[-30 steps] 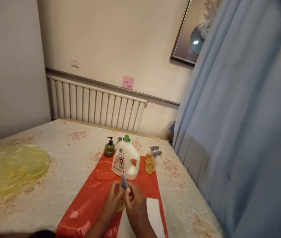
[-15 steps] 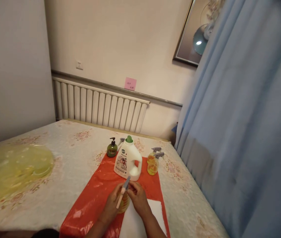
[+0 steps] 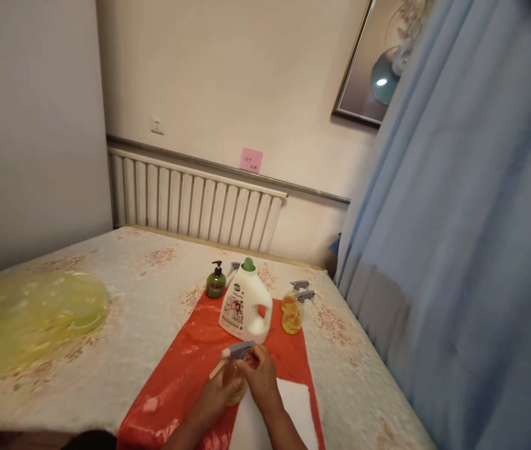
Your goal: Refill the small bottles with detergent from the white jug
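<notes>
A blue curtain is hanging along the right, a white radiator is running along the far wall, and a floral-covered bed is carrying a red plastic sheet. On the sheet's far end a white jug is standing. At the near edge, the left hand is gripping a small yellow bottle, while the right hand is pinching its grey spray head, tilted with its tube out.

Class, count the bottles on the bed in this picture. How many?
4: green pump bottle, white jug, yellow spray bottle behind; one small bottle in the hands. Another may hide behind the jug.
</notes>
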`<state>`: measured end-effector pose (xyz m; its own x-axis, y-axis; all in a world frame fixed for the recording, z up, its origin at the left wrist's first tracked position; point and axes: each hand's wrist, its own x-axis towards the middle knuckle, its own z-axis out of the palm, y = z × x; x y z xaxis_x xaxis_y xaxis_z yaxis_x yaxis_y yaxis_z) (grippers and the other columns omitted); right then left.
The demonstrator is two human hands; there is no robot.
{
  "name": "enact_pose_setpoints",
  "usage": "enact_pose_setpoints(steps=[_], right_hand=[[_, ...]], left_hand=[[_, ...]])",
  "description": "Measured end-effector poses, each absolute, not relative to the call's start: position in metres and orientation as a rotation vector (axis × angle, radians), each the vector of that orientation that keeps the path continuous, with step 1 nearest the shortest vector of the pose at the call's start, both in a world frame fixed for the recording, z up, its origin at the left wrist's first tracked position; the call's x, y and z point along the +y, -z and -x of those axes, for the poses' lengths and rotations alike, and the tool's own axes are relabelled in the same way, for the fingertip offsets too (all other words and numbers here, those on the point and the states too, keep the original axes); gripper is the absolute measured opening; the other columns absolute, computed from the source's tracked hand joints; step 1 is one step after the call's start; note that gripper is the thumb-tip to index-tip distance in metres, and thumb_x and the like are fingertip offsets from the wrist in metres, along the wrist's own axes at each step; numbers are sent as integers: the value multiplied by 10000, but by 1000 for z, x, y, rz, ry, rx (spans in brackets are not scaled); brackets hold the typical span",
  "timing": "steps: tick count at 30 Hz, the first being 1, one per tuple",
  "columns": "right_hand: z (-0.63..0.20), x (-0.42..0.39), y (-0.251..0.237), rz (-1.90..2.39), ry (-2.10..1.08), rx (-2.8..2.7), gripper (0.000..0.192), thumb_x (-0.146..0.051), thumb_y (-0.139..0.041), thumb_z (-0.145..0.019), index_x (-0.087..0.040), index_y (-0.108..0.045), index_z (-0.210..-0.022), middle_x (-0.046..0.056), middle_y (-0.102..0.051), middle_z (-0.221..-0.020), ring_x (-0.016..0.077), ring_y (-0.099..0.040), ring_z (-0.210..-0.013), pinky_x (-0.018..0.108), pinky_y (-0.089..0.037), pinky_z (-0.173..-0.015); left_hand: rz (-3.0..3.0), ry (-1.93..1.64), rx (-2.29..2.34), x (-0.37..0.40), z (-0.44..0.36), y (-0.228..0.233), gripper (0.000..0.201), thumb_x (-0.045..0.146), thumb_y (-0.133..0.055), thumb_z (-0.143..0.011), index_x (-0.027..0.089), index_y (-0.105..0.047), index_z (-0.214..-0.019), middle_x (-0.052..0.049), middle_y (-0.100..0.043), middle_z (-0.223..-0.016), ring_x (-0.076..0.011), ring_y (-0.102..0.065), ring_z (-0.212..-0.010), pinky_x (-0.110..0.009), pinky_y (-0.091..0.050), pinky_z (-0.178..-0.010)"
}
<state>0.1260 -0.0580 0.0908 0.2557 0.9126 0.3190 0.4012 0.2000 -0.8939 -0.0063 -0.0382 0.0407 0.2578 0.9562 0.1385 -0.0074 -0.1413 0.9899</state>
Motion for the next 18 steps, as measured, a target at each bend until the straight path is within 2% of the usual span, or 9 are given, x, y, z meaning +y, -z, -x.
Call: enact_pose_setpoints(steps=[6, 13, 18], right_hand=[[-112, -54, -78, 1471, -412, -1156, 165, -235, -709, -611, -190, -641, -754, 21, -649, -748, 226, -613, -715, 315, -486, -689], [-105, -47, -72, 1510, -346, -1139, 165, -255, -702, -623, -201, -588, -728, 9, -647, -687, 211, -611, -644, 302, -492, -638], [-106, -50, -77, 1424, -402, -1186, 270, -223, -682, -645, -182, -691, -911, 47, -702, -873, 221, -663, -805, 302, -524, -752]], left_hand=[[-1456, -1180, 957, -40, 2, -37, 593, 481, -709, -702, 196, -638, -1217, -134, -618, -1365, -339, -517, -1314, -465, -369, -1142], [-1452, -1191, 959, -42, 0, -39, 554, 415, -704, -725, 168, -599, -1210, -155, -656, -1285, -320, -580, -1235, -447, -410, -1102], [-1436, -1196, 961, -40, -1, -36, 611, 464, -730, -712, 171, -585, -1228, -164, -624, -1335, -340, -534, -1287, -462, -380, -1127]])
